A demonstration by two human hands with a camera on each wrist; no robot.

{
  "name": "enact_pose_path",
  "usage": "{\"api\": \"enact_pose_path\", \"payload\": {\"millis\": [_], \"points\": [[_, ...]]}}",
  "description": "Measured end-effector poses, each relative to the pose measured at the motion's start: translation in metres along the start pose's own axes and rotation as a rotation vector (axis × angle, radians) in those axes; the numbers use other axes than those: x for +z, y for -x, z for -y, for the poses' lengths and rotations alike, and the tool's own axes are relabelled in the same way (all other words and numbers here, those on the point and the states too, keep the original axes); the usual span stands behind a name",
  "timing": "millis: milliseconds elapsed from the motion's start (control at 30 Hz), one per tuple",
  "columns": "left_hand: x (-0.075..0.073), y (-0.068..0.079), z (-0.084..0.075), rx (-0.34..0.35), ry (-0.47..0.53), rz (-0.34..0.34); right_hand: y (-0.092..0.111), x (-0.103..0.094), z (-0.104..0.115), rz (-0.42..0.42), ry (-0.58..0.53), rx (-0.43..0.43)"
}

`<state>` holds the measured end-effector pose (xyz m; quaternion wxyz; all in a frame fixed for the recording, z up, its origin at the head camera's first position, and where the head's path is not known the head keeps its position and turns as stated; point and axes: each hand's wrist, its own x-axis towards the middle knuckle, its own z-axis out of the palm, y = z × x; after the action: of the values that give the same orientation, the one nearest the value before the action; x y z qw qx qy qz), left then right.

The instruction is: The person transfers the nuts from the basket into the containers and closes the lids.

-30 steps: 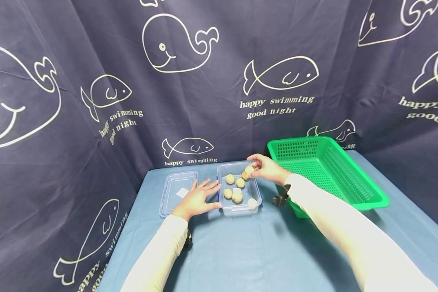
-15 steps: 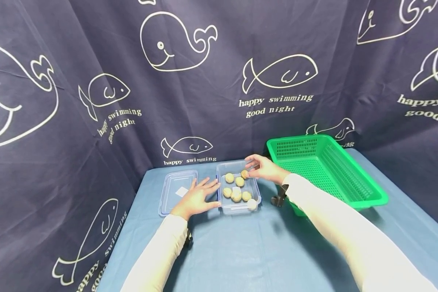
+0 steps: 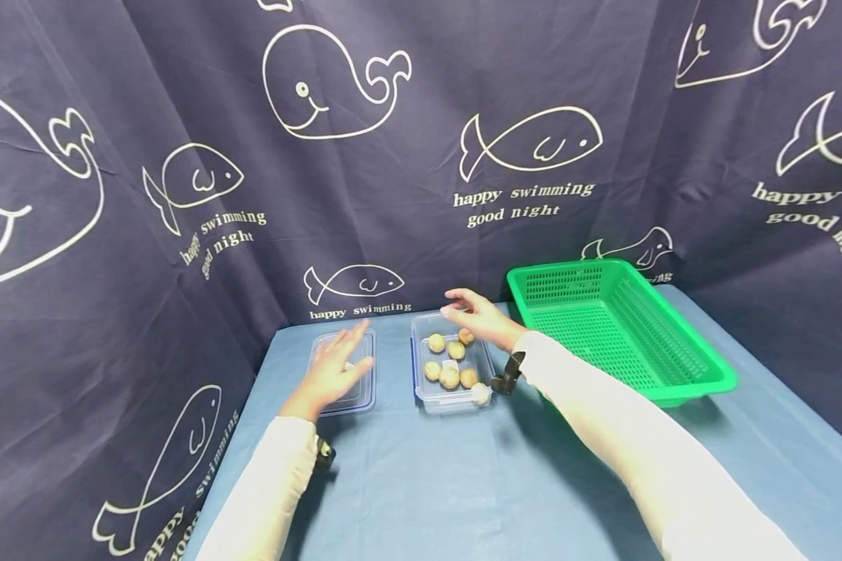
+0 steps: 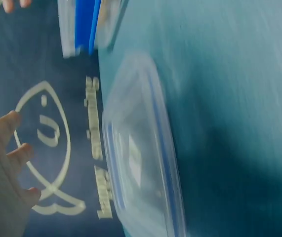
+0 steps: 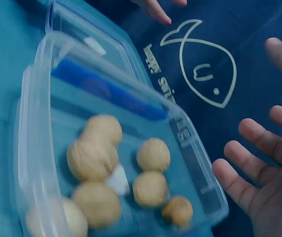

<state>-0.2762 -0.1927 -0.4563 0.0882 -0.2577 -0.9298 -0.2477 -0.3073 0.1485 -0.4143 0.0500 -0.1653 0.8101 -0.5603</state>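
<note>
A clear plastic food container (image 3: 428, 397) with a blue edge stands near the back of the table. Several round tan walnuts (image 5: 99, 205) lie inside it, with a white slip of paper among them. One paler ball (image 3: 480, 393) shows at its near right corner. My right hand (image 3: 487, 321) hovers over the far right side of the container, fingers spread and holding nothing. To the left lies the clear lid (image 4: 145, 163), flat on the table. Above it my left hand (image 3: 331, 374) is raised with its fingers extended, apart from the lid in the left wrist view.
A large green perforated basket (image 3: 702, 343) stands on the right, its left side close to my right forearm. Blue cloth covers the table (image 3: 428, 483). Behind it hangs a dark curtain (image 3: 421, 195) with white fish drawings.
My right hand let a walnut drop into the container, then rose and shifted left. My left hand has left the container's edge and moved left over the lid.
</note>
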Motion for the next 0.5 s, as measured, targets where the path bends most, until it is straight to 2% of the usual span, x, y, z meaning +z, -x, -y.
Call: {"api": "enact_pose_path", "payload": {"millis": [100, 200, 333, 500], "points": [[-0.012, 0.011, 0.022, -0.063, 0.050, -0.046, -0.009, 0.017, 0.004, 0.011, -0.066, -0.011], [-0.020, 0.021, 0.038, -0.151, 0.178, -0.060, -0.017, 0.034, 0.010, 0.043, -0.145, -0.006], [-0.026, 0.030, 0.047, -0.257, 0.364, -0.068, -0.027, 0.059, 0.019, 0.090, -0.250, 0.032], [-0.027, 0.037, 0.054, -0.297, 0.460, -0.077, -0.039, 0.090, 0.022, 0.113, -0.393, 0.074]]}}
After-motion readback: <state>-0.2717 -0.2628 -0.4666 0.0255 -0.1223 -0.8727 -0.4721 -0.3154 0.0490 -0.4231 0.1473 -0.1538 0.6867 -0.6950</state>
